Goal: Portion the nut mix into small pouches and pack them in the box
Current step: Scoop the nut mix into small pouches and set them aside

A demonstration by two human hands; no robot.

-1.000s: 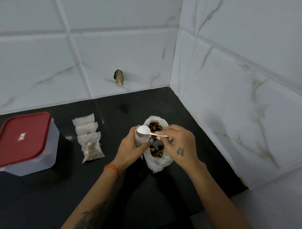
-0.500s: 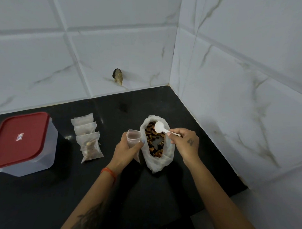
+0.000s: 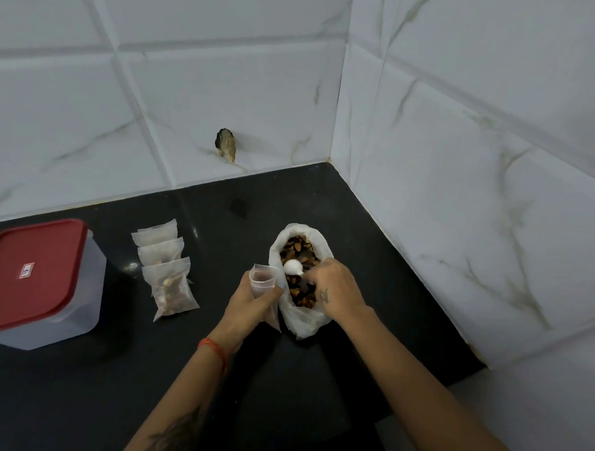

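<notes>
left hand (image 3: 253,299) grips open pouch (image 3: 262,280); right hand (image 3: 337,291) holds spoon (image 3: 293,267) in nut bag (image 3: 299,318).

Looks like a home kitchen corner to me: glossy black stone worktop (image 3: 324,199) running into a back corner of white marble-look wall tiles (image 3: 226,88), plus a clear plastic food box with a red lid (image 3: 34,277) at the worktop's left edge.
</notes>
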